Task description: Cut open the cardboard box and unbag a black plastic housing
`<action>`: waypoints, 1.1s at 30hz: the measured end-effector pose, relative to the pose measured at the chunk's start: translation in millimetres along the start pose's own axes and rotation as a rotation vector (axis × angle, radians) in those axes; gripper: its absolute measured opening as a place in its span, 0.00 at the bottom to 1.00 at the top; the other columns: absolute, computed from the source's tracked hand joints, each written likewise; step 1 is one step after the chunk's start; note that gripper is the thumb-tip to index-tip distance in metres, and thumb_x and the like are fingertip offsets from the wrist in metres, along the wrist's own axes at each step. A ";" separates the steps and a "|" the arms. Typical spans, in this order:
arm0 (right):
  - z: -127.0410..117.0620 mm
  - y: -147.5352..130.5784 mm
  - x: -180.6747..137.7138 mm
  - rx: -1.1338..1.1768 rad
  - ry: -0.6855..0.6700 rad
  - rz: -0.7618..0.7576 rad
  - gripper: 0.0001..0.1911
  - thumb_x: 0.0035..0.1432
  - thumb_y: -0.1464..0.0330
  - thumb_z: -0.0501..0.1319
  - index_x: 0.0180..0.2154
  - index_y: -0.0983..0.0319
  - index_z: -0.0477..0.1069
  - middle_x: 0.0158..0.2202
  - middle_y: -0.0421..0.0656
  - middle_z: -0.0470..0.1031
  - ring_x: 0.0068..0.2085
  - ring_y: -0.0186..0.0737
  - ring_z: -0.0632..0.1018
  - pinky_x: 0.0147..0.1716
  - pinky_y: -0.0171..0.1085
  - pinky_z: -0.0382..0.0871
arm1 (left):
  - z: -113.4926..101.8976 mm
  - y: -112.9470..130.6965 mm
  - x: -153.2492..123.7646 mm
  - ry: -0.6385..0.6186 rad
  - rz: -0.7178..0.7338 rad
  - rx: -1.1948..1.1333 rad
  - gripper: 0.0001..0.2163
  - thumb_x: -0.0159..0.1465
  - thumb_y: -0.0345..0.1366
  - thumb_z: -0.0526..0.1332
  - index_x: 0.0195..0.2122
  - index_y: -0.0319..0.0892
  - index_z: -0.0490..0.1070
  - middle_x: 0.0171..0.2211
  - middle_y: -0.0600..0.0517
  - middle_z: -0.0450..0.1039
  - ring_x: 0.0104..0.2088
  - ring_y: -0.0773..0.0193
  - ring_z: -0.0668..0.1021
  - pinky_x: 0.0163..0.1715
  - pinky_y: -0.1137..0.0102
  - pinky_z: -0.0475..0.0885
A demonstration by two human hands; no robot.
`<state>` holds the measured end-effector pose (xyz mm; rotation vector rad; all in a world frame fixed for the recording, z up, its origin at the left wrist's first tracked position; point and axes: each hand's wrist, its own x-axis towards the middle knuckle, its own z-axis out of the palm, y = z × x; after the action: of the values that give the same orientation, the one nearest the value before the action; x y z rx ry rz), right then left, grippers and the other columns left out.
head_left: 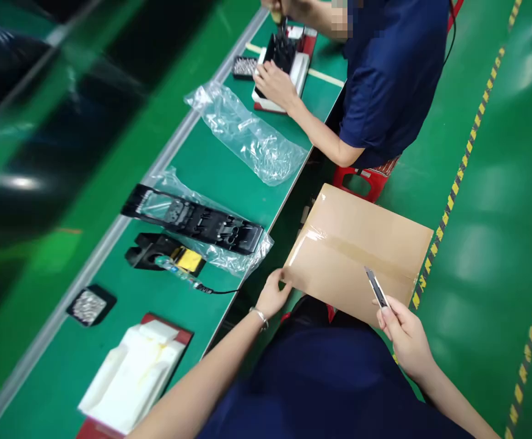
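While the cardboard box (362,250) sits low beside the tabletop (211,164), in front of my lap and just off the bench edge, I note it is sealed along its top seam with clear tape that catches the light. My left hand (273,296) steadies the near left corner, fingers curled over the edge and pinching the board. My right hand (406,335) holds a utility knife (376,286), fingers pressed together around the handle, with the blade end resting over the near edge of the lid close to the tape line.

Handling judgement: the box looks stiff at its edges and corners but likely yields in the middle of the flaps; the taped strip is slick, so a grip there would slide. Corners and side edges are the sound places to hold. Weight cannot be told from this view.

On the tabletop I record a black plastic part (197,222) lying on a clear bag, a second clear bag (248,137) further along, a black and yellow tool (169,256) with a cable, a small tray of screws (89,305) and a white foam fixture (133,372). A co-worker's hand (275,85) rests on another fixture at the far end.
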<state>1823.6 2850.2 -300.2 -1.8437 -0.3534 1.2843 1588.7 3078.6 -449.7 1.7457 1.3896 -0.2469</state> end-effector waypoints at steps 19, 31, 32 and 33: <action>79.2 -83.4 231.8 -1.732 -0.562 -0.960 0.19 0.67 0.68 0.45 0.36 0.66 0.72 0.30 0.48 0.65 0.34 0.28 0.59 0.38 0.32 0.44 | 74.6 -38.3 -14.7 -0.012 -0.319 -1.105 0.25 0.62 0.39 0.62 0.59 0.43 0.57 0.53 0.45 0.65 0.48 0.57 0.74 0.48 0.54 0.73; 209.7 -91.5 244.0 -2.025 -0.897 -1.019 0.17 0.59 0.76 0.47 0.43 0.64 0.71 0.37 0.50 0.66 0.42 0.34 0.59 0.49 0.42 0.46 | 119.8 -33.9 -9.0 0.143 -0.206 -1.411 0.26 0.62 0.42 0.61 0.60 0.46 0.56 0.61 0.44 0.57 0.57 0.50 0.67 0.55 0.47 0.66; 213.2 -90.9 242.4 -2.045 -0.907 -0.994 0.18 0.59 0.75 0.46 0.44 0.64 0.71 0.38 0.51 0.66 0.43 0.35 0.59 0.49 0.42 0.47 | 120.6 -33.7 -8.8 0.151 -0.202 -1.417 0.26 0.62 0.42 0.61 0.60 0.46 0.56 0.61 0.44 0.56 0.57 0.50 0.66 0.55 0.47 0.66; 216.5 -90.6 241.0 -2.066 -0.916 -0.969 0.18 0.60 0.75 0.46 0.44 0.64 0.71 0.38 0.51 0.66 0.43 0.35 0.60 0.49 0.42 0.47 | 120.9 -33.3 -8.6 0.157 -0.199 -1.421 0.27 0.62 0.42 0.61 0.60 0.46 0.56 0.61 0.44 0.56 0.57 0.50 0.66 0.55 0.47 0.65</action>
<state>1759.8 3161.5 -410.6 -1.3647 -3.4375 0.6379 1598.4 2985.9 -534.0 0.4412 1.2720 0.6588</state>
